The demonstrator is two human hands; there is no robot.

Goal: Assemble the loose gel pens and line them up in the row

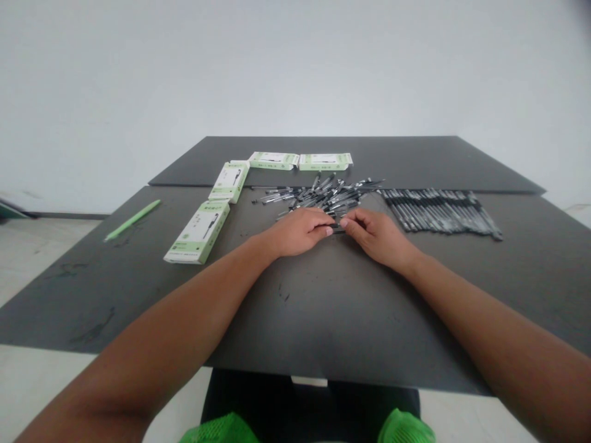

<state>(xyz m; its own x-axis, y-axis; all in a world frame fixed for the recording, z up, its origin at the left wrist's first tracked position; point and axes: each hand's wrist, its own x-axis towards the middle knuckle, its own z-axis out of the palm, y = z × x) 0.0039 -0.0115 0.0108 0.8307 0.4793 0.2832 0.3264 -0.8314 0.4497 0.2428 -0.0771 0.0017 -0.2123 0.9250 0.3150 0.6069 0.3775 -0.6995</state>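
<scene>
1. A black pen (337,229) lies on the dark bench (323,307), at the near edge of the loose pen pile (323,194).
2. Left hand (300,231) and right hand (376,234) meet over it, fingers pinching its ends.
3. Neat pen row (438,211) right; four green-white boxes (198,232) left.

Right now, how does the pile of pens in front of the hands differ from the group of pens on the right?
The loose pile of pens is jumbled, pens crossing at many angles; the row of pens lies side by side, roughly parallel. The pile sits right behind both hands, the left hand and right hand at its near edge; the row lies untouched. Both hold dark pens on the black table.
</scene>
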